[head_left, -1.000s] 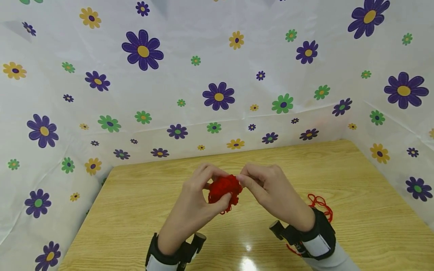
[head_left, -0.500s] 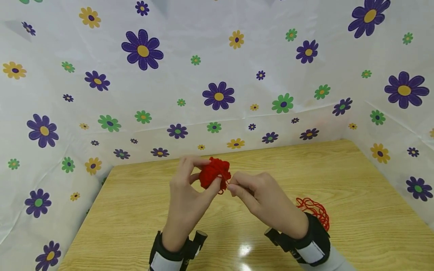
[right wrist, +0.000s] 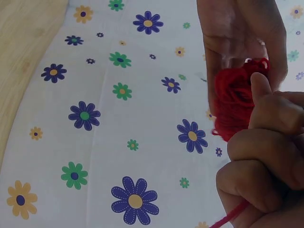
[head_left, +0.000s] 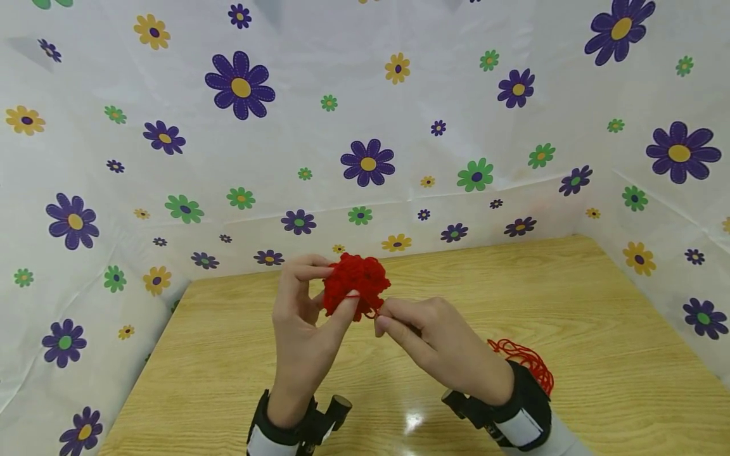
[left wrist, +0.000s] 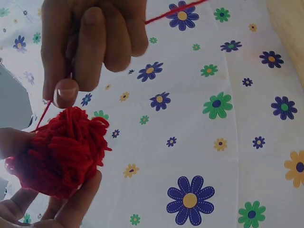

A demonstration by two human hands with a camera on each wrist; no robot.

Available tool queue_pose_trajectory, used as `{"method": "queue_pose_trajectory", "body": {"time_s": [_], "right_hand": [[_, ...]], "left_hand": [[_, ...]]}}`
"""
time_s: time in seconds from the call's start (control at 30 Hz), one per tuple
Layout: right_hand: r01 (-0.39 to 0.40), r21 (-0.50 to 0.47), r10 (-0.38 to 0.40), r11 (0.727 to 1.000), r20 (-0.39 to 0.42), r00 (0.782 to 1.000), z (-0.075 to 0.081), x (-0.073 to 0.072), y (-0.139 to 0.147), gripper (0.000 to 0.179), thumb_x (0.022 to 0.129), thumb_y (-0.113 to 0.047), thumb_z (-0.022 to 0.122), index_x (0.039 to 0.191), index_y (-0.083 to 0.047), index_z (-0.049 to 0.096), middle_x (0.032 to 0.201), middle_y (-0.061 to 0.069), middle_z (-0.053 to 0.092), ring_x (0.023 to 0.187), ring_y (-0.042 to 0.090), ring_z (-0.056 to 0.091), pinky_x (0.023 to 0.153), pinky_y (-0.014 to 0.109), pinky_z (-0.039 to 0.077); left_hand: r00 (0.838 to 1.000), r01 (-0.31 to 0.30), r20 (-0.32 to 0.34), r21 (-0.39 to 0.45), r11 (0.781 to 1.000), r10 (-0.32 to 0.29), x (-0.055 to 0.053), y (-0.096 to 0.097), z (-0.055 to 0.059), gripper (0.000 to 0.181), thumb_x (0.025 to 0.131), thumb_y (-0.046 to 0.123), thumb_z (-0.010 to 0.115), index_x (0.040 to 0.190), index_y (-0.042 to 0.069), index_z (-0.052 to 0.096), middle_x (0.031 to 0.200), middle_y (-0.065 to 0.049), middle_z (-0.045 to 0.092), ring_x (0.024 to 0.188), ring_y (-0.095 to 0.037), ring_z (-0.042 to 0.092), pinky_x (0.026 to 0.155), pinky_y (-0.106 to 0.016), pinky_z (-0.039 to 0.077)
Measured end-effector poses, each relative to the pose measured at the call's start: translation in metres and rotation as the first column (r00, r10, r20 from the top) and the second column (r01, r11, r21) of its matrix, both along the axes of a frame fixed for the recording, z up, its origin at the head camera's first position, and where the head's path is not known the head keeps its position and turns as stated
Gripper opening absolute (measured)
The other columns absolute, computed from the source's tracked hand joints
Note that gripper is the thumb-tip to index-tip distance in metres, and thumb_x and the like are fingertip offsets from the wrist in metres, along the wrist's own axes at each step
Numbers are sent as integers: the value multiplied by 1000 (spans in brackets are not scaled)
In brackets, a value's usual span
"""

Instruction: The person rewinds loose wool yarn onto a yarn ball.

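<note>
A: hands?

B: both busy — left hand (head_left: pixel 308 335) grips the red yarn ball (head_left: pixel 356 282), thumb on the near side, fingers round the other; right hand (head_left: pixel 439 342) pinches a strand (left wrist: pixel 43 115) with thumb and finger, its other fingers curled in

A: where's the ball?

B: held up over the table (head_left: pixel 239 367), in front of the person, right fingertips just beside its lower right side

A: strand path?

B: one way it meets the ball by the left thumb, the other way it comes out of the right hand and leaves the left wrist view. Loose yarn (head_left: pixel 530 360) lies on the table by the right wrist, partly hidden. Probably the same length, but the join isn't visible

A: so which step?

B: my read: winding, mid-wrap. The short run from ball to pinch looks straight and taut. Can't rule out unwinding

A: next move calls for?

B: if winding — carry the strand round the ball under light tension, ease the left thumb just enough to let it pass, re-grip, turn the ball slightly so wraps don't stack on one spot

A: risk?

B: pulling too fast could knot the loose yarn
</note>
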State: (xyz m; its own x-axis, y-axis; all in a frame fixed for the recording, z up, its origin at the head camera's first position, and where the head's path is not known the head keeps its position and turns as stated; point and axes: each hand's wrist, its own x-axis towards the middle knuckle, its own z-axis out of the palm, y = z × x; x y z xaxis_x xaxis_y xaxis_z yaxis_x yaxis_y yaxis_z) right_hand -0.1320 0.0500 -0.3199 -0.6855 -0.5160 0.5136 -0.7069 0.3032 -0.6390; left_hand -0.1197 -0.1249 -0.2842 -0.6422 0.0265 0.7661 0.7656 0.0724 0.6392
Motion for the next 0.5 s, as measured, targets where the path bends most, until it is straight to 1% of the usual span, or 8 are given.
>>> {"method": "queue_pose_trajectory", "body": {"time_s": [0.1, 0.23, 0.3, 0.4, 0.5], "right_hand": [[4, -9, -4, 1000, 12, 1000, 0, 0, 0, 15, 92, -30, 46, 90, -27, 60, 56, -14, 41, 45, 4, 36, 38, 20, 29], [-5, -25, 6, 1000, 24, 1000, -1, 0, 0, 14, 91, -29, 47, 88, -26, 60, 56, -14, 43, 45, 3, 39, 37, 21, 31], [-13, -30, 14, 999, 32, 999, -2, -1, 1, 13, 91, -27, 48, 86, -25, 60, 55, -14, 44, 45, 3, 40, 37, 21, 31], [-23, -31, 24, 999, 39, 999, -3, -3, 2, 13, 91, -22, 49, 85, -23, 60, 56, -14, 45, 46, 3, 41, 37, 21, 32], [-35, -33, 36, 999, 32, 999, -4, -4, 3, 15, 91, -15, 49, 85, -21, 61, 57, -14, 46, 46, 3, 42, 37, 21, 32]], "left_hand": [[999, 55, -5, 39, 998, -54, 3, 1, 4, 31, 70, -19, 56, 97, -15, 40, 103, -31, 40, 97, -37, 46, 73, -43, 49], [997, 81, -8, 66, 994, -81, 5, 0, 5, 31, 70, -19, 56, 97, -16, 39, 104, -31, 40, 98, -38, 45, 72, -43, 49], [994, 105, -18, 81, 991, -104, 5, 0, 6, 30, 71, -18, 55, 97, -16, 39, 105, -32, 41, 98, -39, 46, 72, -43, 49], [989, 148, -29, 84, 985, -146, 4, -2, 6, 30, 72, -15, 55, 98, -16, 40, 107, -32, 43, 100, -41, 45, 76, -44, 48], [983, 185, -20, 73, 980, -184, 4, -4, 5, 30, 74, -13, 55, 100, -15, 41, 107, -32, 44, 101, -41, 44, 80, -44, 46]]}}
